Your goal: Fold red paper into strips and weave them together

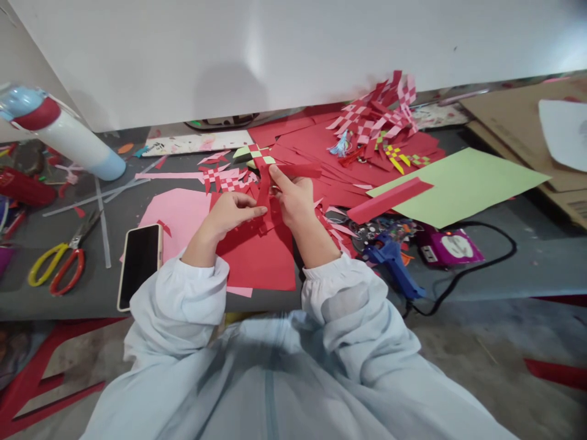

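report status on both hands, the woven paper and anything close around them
Right hand pinching red-and-green woven paper. Left hand at its red strip, grip unclear. Red sheet beneath. Loose paper scraps near right wrist.

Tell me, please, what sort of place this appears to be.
Most likely a paper-craft workspace: the right hand holds a woven piece, while scissors and a glue gun are on the table.
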A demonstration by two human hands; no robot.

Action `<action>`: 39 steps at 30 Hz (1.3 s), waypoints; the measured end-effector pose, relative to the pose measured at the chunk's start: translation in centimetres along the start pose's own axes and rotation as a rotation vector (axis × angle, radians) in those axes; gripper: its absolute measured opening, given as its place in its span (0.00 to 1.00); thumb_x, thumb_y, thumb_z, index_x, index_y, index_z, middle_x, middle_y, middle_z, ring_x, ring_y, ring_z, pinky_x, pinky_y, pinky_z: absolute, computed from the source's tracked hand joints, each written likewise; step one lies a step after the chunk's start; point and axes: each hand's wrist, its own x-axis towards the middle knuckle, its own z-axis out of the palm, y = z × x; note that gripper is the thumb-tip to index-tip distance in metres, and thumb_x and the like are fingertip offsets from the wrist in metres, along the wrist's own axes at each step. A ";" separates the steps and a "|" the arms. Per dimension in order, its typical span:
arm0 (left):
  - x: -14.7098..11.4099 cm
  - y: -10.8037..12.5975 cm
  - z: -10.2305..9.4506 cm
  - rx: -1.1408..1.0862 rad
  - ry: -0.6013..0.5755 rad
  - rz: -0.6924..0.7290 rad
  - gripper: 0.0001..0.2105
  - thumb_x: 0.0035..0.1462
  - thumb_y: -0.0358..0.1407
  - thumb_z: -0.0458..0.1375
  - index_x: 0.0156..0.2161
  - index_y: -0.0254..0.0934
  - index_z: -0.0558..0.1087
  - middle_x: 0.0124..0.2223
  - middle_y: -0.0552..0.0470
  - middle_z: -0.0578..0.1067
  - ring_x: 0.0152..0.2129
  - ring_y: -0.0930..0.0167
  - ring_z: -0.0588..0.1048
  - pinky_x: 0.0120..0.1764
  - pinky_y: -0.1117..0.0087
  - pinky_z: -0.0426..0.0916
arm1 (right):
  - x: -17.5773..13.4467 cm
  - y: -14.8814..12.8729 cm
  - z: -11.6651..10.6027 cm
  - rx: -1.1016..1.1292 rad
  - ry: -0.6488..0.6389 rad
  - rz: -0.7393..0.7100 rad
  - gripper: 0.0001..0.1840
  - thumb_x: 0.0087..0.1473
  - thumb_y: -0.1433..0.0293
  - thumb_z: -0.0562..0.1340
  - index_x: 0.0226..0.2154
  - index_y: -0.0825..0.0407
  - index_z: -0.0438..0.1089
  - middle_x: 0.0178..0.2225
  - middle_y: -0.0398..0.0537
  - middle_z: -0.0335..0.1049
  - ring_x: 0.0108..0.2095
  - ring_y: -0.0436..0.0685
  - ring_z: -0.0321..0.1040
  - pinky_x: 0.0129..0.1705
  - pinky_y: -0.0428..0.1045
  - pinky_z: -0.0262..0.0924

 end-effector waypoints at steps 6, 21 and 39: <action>0.4 -0.6 -0.3 0.083 -0.065 0.068 0.19 0.43 0.43 0.67 0.18 0.37 0.62 0.18 0.62 0.57 0.18 0.80 0.56 0.24 0.71 0.48 | -0.1 0.0 0.1 -0.002 0.042 -0.023 0.19 0.39 0.55 0.73 0.25 0.52 0.72 0.24 0.41 0.70 0.23 0.47 0.63 0.25 0.46 0.58; 0.6 -0.7 0.0 -0.016 0.030 -0.033 0.13 0.42 0.38 0.69 0.33 0.35 0.75 0.21 0.61 0.70 0.19 0.77 0.66 0.28 0.72 0.60 | 0.1 0.1 0.0 -0.116 0.112 -0.095 0.19 0.42 0.54 0.71 0.26 0.51 0.71 0.26 0.42 0.71 0.27 0.49 0.66 0.28 0.46 0.59; 0.2 0.2 -0.4 -0.094 0.076 -0.084 0.13 0.42 0.42 0.70 0.23 0.35 0.75 0.17 0.59 0.65 0.15 0.80 0.58 0.21 0.73 0.50 | 0.2 0.5 -0.3 -0.211 0.164 -0.151 0.17 0.45 0.54 0.70 0.24 0.49 0.70 0.21 0.39 0.69 0.24 0.50 0.66 0.32 0.48 0.64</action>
